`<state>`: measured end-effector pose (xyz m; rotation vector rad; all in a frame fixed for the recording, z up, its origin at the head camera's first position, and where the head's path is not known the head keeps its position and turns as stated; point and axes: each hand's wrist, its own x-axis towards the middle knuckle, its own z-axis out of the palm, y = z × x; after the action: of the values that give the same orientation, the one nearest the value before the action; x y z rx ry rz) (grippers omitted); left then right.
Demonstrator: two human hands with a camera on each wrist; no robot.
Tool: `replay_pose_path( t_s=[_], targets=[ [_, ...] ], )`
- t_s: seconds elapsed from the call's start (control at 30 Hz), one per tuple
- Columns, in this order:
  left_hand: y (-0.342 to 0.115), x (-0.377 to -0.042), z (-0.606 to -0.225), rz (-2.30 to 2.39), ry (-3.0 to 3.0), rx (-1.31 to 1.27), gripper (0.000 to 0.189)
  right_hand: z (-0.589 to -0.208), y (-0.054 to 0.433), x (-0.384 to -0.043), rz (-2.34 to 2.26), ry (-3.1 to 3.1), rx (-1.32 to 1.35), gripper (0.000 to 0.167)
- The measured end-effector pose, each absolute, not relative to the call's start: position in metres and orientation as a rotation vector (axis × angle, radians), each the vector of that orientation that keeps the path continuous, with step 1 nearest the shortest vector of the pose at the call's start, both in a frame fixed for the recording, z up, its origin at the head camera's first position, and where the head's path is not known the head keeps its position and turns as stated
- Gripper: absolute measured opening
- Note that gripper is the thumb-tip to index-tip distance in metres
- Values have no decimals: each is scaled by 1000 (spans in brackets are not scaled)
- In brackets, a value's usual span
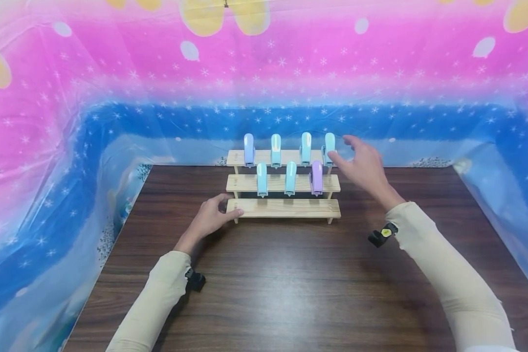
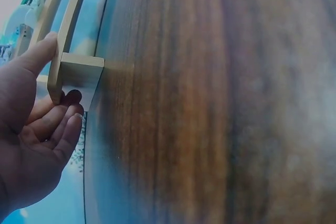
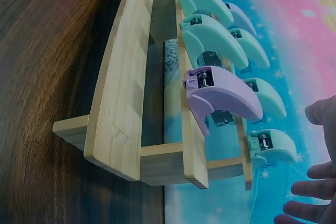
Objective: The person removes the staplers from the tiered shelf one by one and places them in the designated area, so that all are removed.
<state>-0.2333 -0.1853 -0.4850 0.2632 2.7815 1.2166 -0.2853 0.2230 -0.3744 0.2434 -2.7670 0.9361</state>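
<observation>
A three-tier wooden display stand (image 1: 286, 209) stands on the table and bears pastel staplers with curved tops. At its lower left end, my left hand (image 1: 211, 215) grips the bottom board, thumb on top and fingers beneath. My right hand (image 1: 364, 164), thumb and fingers spread, is beside the rightmost mint stapler (image 1: 329, 142) on the top tier. In the right wrist view a gap shows between that hand (image 3: 320, 171) and the end mint stapler (image 3: 273, 145). A lilac stapler (image 1: 317, 177) is at the right of the middle tier.
The top tier also holds a periwinkle stapler (image 1: 249, 149) and two mint ones. Two more mint staplers, one of them here (image 1: 262, 179), share the middle tier. Behind the dark wood table (image 1: 264, 274) hangs a pink and blue patterned cloth (image 1: 286, 88).
</observation>
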Motion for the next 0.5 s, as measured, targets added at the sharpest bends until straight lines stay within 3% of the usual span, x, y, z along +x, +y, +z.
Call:
replay_pose_path(
  t_s=[0.5],
  targets=[
    [-185, -232, -483, 1242, 2749, 215, 70, -390, 208, -307, 1135, -2717, 118, 84]
  ],
)
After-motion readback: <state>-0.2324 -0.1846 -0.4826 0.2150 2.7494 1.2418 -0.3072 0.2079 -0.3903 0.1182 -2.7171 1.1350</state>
